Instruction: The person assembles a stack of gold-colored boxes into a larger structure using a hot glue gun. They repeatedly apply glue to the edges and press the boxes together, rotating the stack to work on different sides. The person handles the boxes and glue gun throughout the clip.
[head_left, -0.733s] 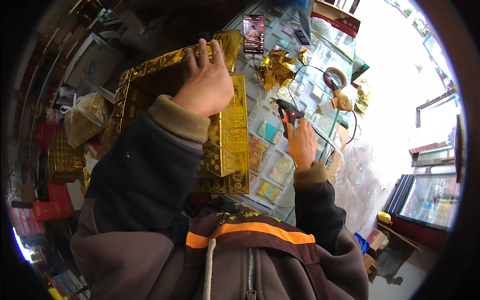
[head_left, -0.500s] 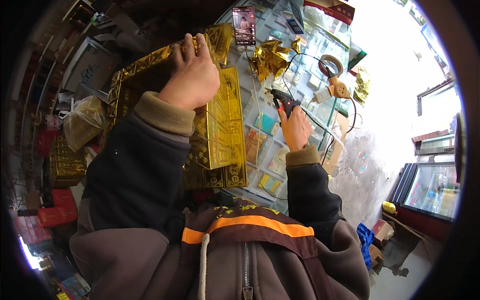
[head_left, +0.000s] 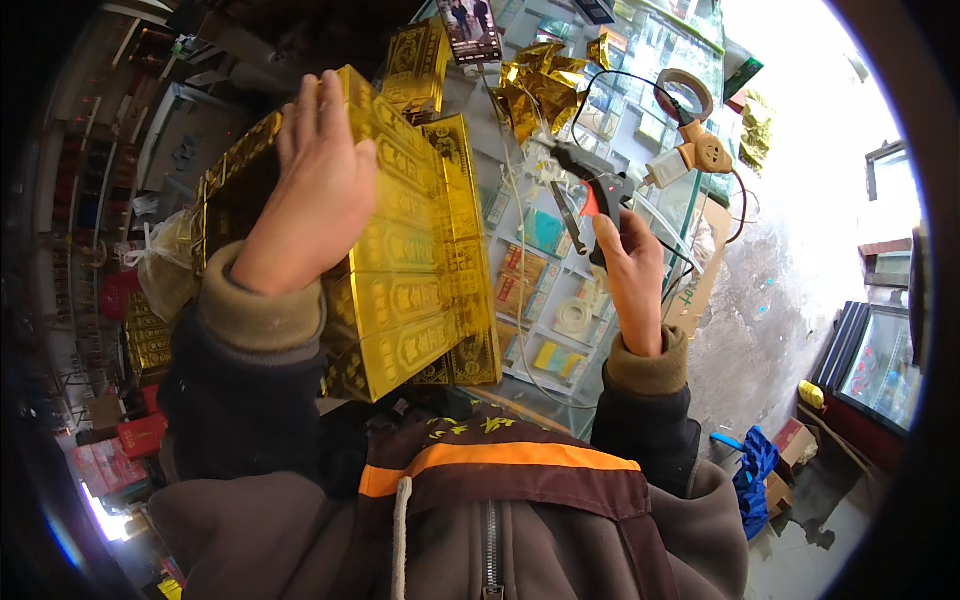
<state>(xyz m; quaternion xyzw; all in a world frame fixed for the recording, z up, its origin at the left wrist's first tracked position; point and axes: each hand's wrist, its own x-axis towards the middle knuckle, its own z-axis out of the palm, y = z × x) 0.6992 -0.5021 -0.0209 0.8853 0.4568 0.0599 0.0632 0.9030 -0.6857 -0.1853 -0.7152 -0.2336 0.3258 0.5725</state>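
Note:
A large box-like piece of gold foil paper with embossed patterns stands tilted on the left of the glass counter. My left hand lies along its upper edge with the fingers stretched out and close together; the underside of the hand is hidden. My right hand is closed round the grip of a black glue gun with a red trigger, its nozzle pointing up and left toward the gold paper. A thin wire stand sits below the gun's front. Flat gold panels lie under the box's right side.
A phone stands at the counter's far edge, beside a gold stack and crumpled gold foil. Cables trail across the glass counter to a plug near a tape roll. Small packets sit under the glass.
My right hand has lifted the glue gun and drawn it nearer. My left hand has moved left along the gold box, which has turned to show more of its right side.

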